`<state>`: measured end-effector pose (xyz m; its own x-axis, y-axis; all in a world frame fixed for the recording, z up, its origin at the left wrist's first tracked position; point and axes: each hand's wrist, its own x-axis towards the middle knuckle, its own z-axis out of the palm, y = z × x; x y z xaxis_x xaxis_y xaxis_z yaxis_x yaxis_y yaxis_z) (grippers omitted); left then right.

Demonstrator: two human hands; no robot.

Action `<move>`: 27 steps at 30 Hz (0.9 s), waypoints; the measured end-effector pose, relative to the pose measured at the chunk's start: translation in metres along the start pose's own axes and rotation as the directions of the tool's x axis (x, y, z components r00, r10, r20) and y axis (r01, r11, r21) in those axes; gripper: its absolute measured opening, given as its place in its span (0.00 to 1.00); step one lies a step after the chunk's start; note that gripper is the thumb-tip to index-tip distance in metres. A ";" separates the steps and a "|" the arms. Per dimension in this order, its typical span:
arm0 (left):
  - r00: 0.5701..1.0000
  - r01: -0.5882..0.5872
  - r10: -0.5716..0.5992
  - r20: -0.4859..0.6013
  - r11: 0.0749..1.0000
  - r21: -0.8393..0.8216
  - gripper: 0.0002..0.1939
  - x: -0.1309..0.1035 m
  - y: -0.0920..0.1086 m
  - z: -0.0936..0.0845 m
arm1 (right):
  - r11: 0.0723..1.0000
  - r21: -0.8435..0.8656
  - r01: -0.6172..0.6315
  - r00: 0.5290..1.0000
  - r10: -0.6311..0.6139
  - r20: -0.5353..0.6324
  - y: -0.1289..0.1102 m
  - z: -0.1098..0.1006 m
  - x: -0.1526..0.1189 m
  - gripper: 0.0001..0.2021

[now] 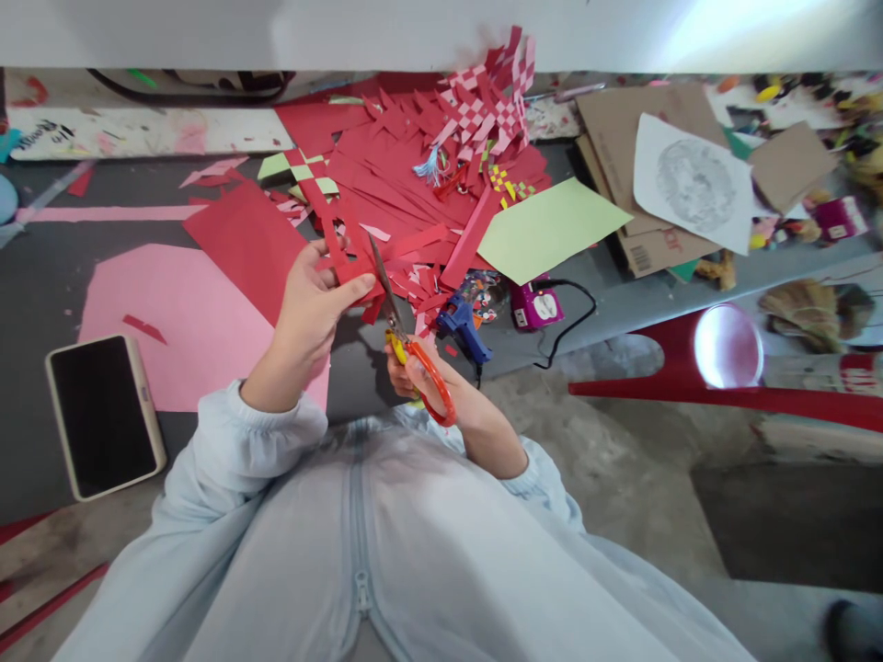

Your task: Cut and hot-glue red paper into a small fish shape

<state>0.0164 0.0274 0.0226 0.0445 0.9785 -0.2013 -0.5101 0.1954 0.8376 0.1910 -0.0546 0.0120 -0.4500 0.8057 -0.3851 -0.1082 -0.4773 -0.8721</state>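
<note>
My left hand (pixel 314 299) pinches a piece of red paper (pixel 353 267) with cut strips between thumb and fingers, above the dark table. In my right hand (pixel 420 368) is a pair of scissors (pixel 393 317) with red-orange and yellow handles. The blades point up and away from me, right beside the red paper at my left thumb. Whether the blades touch the paper I cannot tell. A woven green and red paper piece (pixel 303 173) lies just beyond my left hand. Red paper sheets and strips (pixel 407 184) are heaped behind both hands.
A phone (pixel 103 418) and a large pink sheet (pixel 166 322) lie at left. Right of the scissors are a blue glue gun (pixel 465 326), a purple box (pixel 536 305) with a black cable, and a pale green sheet (pixel 556 225). Cardboard (pixel 645 138) lies farther right, above a red stool (pixel 641 377).
</note>
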 end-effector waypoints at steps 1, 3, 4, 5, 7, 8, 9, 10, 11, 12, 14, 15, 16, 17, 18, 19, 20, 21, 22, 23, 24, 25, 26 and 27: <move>1.000 0.004 -0.004 0.002 1.000 0.000 0.35 0.000 0.000 0.000 | 1.000 -0.005 -0.006 1.000 0.006 -0.005 -0.001 0.000 0.000 0.24; 1.000 0.009 -0.009 0.003 1.000 0.002 0.35 0.000 0.000 -0.001 | 1.000 -0.008 -0.010 1.000 0.010 -0.005 -0.003 0.001 -0.001 0.24; 1.000 0.011 -0.011 0.004 1.000 0.004 0.35 0.000 -0.001 -0.001 | 1.000 -0.005 -0.009 1.000 0.009 -0.003 -0.004 0.002 -0.001 0.23; 1.000 0.010 -0.011 0.005 1.000 0.007 0.34 0.000 -0.001 -0.002 | 1.000 0.000 -0.005 1.000 0.005 0.000 -0.005 0.003 -0.002 0.23; 1.000 0.008 -0.008 0.010 1.000 0.017 0.34 0.000 -0.001 -0.002 | 1.000 0.009 0.005 1.000 -0.005 0.003 -0.007 0.003 -0.002 0.23; 1.000 0.007 -0.007 0.015 1.000 0.022 0.34 0.000 -0.002 -0.003 | 1.000 0.012 0.007 1.000 -0.007 0.002 -0.008 0.004 -0.002 0.22; 1.000 0.005 -0.005 0.020 1.000 0.028 0.34 0.000 -0.002 -0.003 | 1.000 0.015 0.009 1.000 -0.009 -0.001 -0.008 0.004 -0.002 0.22; 1.000 0.002 -0.003 0.025 1.000 0.031 0.34 0.000 -0.002 -0.003 | 1.000 0.015 0.009 1.000 -0.009 -0.005 -0.008 0.004 -0.002 0.22; 1.000 0.001 -0.002 0.028 1.000 0.031 0.34 0.000 -0.002 -0.003 | 1.000 0.014 0.008 1.000 -0.008 -0.009 -0.008 0.005 -0.002 0.22; 1.000 0.001 -0.001 0.029 1.000 0.027 0.34 0.000 -0.002 -0.003 | 1.000 0.010 0.006 1.000 -0.006 -0.012 -0.008 0.005 -0.002 0.22; 1.000 0.004 -0.005 0.027 1.000 0.016 0.34 0.000 -0.002 -0.003 | 1.000 -0.004 0.005 1.000 -0.005 -0.013 -0.008 0.004 -0.002 0.23; 1.000 0.008 -0.008 0.028 1.000 0.012 0.35 0.000 -0.001 -0.003 | 1.000 -0.013 0.005 1.000 -0.005 -0.011 -0.008 0.004 -0.002 0.23; 1.000 0.012 -0.012 0.029 1.000 0.010 0.35 -0.001 -0.001 -0.002 | 1.000 -0.020 0.006 1.000 -0.006 -0.007 -0.008 0.004 -0.002 0.23; 0.999 0.017 -0.018 0.031 1.000 0.008 0.35 -0.001 -0.001 -0.002 | 1.000 -0.023 0.010 1.000 -0.010 0.000 -0.008 0.004 -0.002 0.23; 0.999 0.021 -0.022 0.031 1.000 0.004 0.36 -0.001 0.000 -0.002 | 1.000 -0.021 0.016 1.000 -0.015 0.008 -0.008 0.004 -0.002 0.23; 0.999 0.025 -0.025 0.029 1.000 0.000 0.36 -0.001 0.000 -0.002 | 1.000 -0.016 0.021 1.000 -0.021 0.018 -0.008 0.003 -0.002 0.23; 0.999 0.027 -0.027 0.027 1.000 -0.004 0.36 -0.001 0.001 -0.002 | 1.000 -0.010 0.024 0.999 -0.023 0.027 -0.008 0.003 -0.001 0.23; 0.999 0.029 -0.029 0.025 1.000 -0.007 0.36 -0.001 0.001 -0.002 | 1.000 -0.004 0.025 0.999 -0.024 0.034 -0.008 0.003 -0.001 0.23; 0.999 0.031 -0.031 0.023 0.999 -0.007 0.36 -0.001 0.001 -0.002 | 1.000 -0.001 0.024 0.999 -0.024 0.034 -0.008 0.003 -0.001 0.23; 0.999 0.035 -0.035 0.022 0.999 -0.006 0.36 -0.001 0.002 -0.002 | 1.000 -0.002 0.021 0.999 -0.021 0.031 -0.007 0.002 -0.001 0.22; 0.999 0.039 -0.039 0.020 0.999 -0.005 0.35 -0.001 0.002 -0.002 | 1.000 -0.002 0.018 1.000 -0.017 0.026 -0.007 0.001 0.000 0.22; 0.999 0.041 -0.041 0.016 0.999 -0.006 0.35 -0.001 0.002 -0.002 | 1.000 -0.002 0.011 1.000 -0.011 0.022 -0.007 0.001 0.000 0.22; 0.999 0.040 -0.040 0.012 0.999 -0.008 0.35 -0.001 0.003 -0.002 | 1.000 -0.001 0.004 1.000 -0.004 0.018 -0.006 0.000 0.000 0.21; 0.999 0.032 -0.032 0.006 0.999 -0.011 0.34 -0.001 0.003 -0.002 | 1.000 0.002 -0.004 1.000 0.004 0.014 -0.006 -0.001 0.000 0.21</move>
<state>0.0130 0.0264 0.0244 0.0661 0.9722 -0.2245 -0.5178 0.2257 0.8252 0.1926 -0.0513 0.0165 -0.4625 0.7989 -0.3844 -0.1084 -0.4813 -0.8698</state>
